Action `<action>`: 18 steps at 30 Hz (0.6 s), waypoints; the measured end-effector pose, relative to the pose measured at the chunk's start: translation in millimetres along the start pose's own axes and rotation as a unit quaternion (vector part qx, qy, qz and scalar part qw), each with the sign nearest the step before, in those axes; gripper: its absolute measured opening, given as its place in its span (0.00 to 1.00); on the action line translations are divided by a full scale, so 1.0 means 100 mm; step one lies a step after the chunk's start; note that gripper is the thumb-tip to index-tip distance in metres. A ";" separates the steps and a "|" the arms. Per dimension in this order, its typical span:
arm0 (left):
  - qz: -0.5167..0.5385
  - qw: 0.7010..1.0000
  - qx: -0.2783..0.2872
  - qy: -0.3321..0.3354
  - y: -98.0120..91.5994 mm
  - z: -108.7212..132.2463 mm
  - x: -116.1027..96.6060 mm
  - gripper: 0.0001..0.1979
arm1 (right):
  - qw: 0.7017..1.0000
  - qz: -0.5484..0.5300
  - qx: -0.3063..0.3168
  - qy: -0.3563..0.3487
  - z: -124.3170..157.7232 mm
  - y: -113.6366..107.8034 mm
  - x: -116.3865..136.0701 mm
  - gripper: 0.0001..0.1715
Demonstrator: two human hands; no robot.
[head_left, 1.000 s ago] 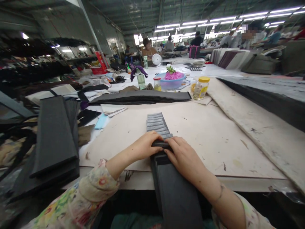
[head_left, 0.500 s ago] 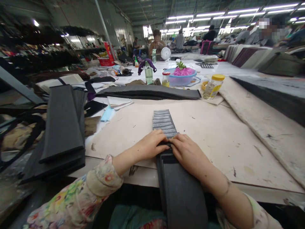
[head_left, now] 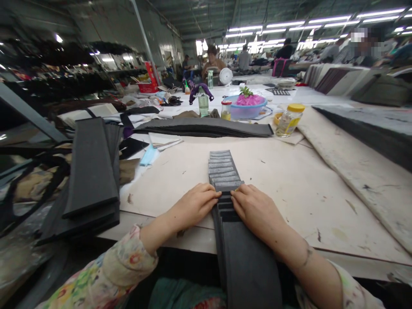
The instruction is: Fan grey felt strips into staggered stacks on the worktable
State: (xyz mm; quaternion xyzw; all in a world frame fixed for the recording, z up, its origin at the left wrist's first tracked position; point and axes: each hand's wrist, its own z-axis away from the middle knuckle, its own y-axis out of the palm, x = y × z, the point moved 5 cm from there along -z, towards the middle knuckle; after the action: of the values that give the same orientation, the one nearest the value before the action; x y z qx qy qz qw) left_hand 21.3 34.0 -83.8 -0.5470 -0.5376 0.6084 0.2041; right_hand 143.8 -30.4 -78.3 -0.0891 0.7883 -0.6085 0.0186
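A fanned stack of dark grey fabric-like panels (head_left: 251, 257) runs from the table's near edge toward my body, its ends overlapping like steps. The far ends show a row of lighter grey strips (head_left: 222, 169); nearer ones are black. My left hand (head_left: 201, 201) is closed, thumb and fingers pinching the left side of a black folded panel end. On the right side of the same end, my right hand (head_left: 252, 206) is pinched too, its fingers bent over the edge. The fingertips hide the corners of that end.
More dark panels (head_left: 92, 167) are piled at the left, and a long stack (head_left: 206, 127) lies across the table behind. A yellow-lidded jar (head_left: 290, 121), a blue basin (head_left: 246, 111) and a bottle (head_left: 203, 104) stand farther back. A thick board (head_left: 350, 171) lies right.
My hands have moved apart to the two sides of the stack and slightly nearer me. The black end between them, covered before, now shows lying flat.
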 end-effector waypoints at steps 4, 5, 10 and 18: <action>0.040 0.998 -0.027 -0.044 -0.10 -0.13 0.17 0.10 | 1.000 -0.017 -0.007 0.009 0.03 0.00 -0.01 0.13; 0.033 0.997 -0.042 -0.056 -0.13 -0.18 0.21 0.10 | 1.000 -0.016 -0.008 0.011 0.04 0.00 -0.01 0.14; -0.060 0.997 -0.041 -0.033 -0.06 -0.32 0.23 0.11 | 1.000 -0.004 -0.021 0.013 0.06 0.01 0.01 0.13; -0.067 0.995 -0.033 -0.062 -0.07 -0.46 0.19 0.04 | 0.999 -0.004 -0.045 0.017 0.06 0.00 0.02 0.13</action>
State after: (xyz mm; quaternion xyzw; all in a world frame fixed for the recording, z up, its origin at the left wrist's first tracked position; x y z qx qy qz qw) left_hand 53.5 71.9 -78.3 -0.4777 -0.6045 0.6077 0.1924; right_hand 142.4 -36.9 -79.3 -0.0829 0.8146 -0.5740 -0.0015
